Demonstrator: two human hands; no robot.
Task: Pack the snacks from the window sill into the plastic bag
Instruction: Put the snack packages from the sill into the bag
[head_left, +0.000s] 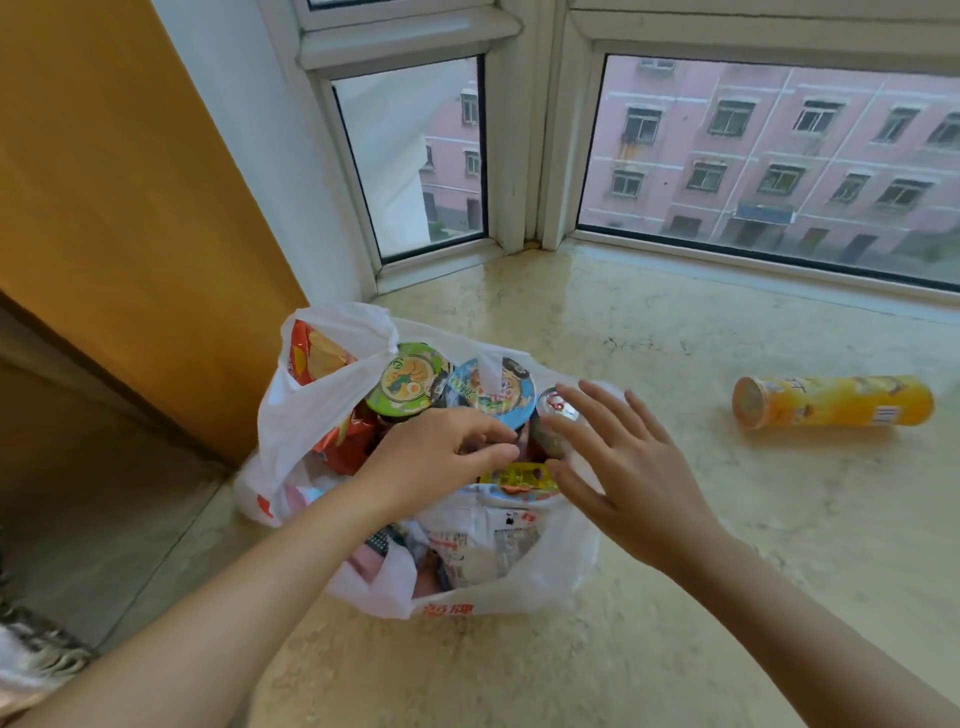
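Plastic bag (467, 597) full of snacks, left hand (441, 457) curled inside, grip unclear, right hand (623, 467) spread flat.

We see left hand (441, 457) palm down, fingers curled, grip unclear | right hand (628, 467) flat, fingers spread straight | forearms converging.

Marbled window sill (675, 597): stuffed plastic bag (467, 597) at left, orange chip tube (836, 401) lying right, well apart.

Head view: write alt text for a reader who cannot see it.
Two bare hands, left hand and right hand, reach over a white plastic bag full of snacks on a marble window sill. An orange crisp tube lies on its side to the right, outside the bag.
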